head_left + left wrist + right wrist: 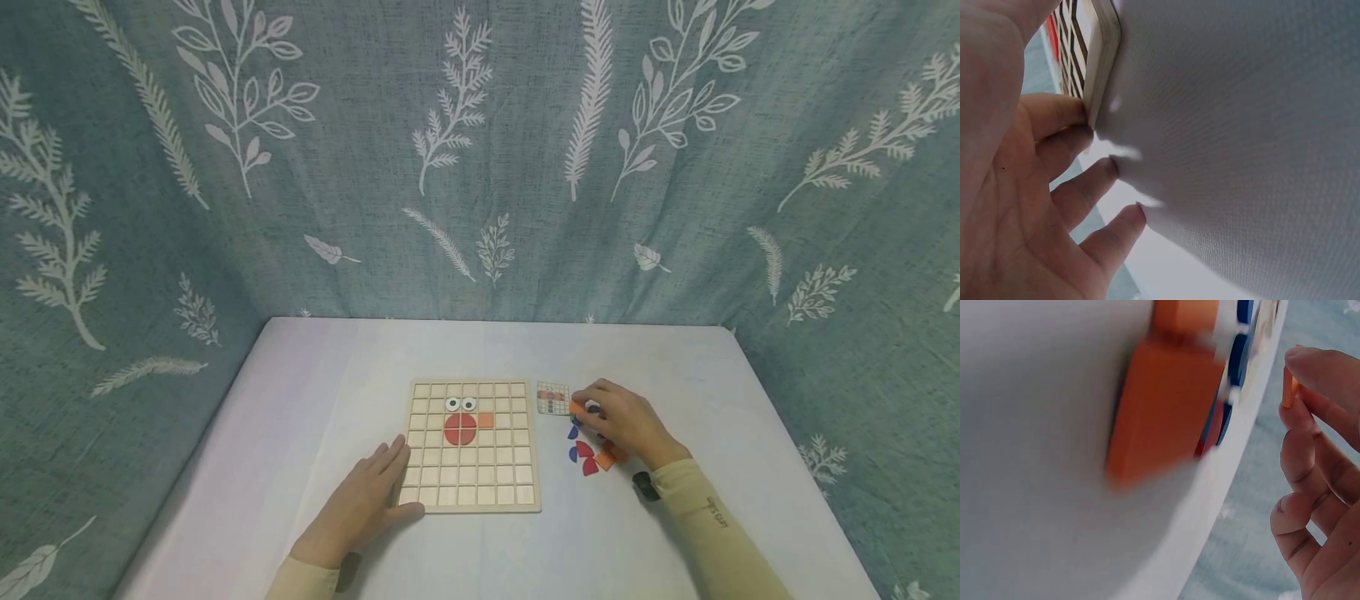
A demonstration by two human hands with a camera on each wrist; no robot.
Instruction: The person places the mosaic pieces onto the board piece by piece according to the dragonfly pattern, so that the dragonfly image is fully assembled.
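In the head view, the left hand [363, 504] lay at lower centre-left, fingers extended and gripping nothing, against the left side of a wooden grid board [506, 498]; its thumb reached the lower-left corner. On the board, in the centre of the frame, sat two eye pieces [461, 404], a red disc [452, 437] in sections below them and an orange square [486, 420] to the disc's right. A small card [553, 400] lay just beyond the board's right edge. Right of the card, the right hand [628, 423] pinched an orange piece [1287, 387] between thumb and finger, so board and card both lay leftward of those fingertips. The left hand was nearer the board, the right nearer the loose red pieces [590, 467], blue pieces [573, 432] and orange pieces [604, 459] below it. In the right wrist view, the pinched piece stood nearly edge-on, its visible length running top to bottom; its full outline could not be told.

The left wrist view cut off most of the board at upper left. The card's print was too small to read, the right hand covered some loose pieces, and a large orange block [1166, 412] blurred at upper centre in the right wrist view.
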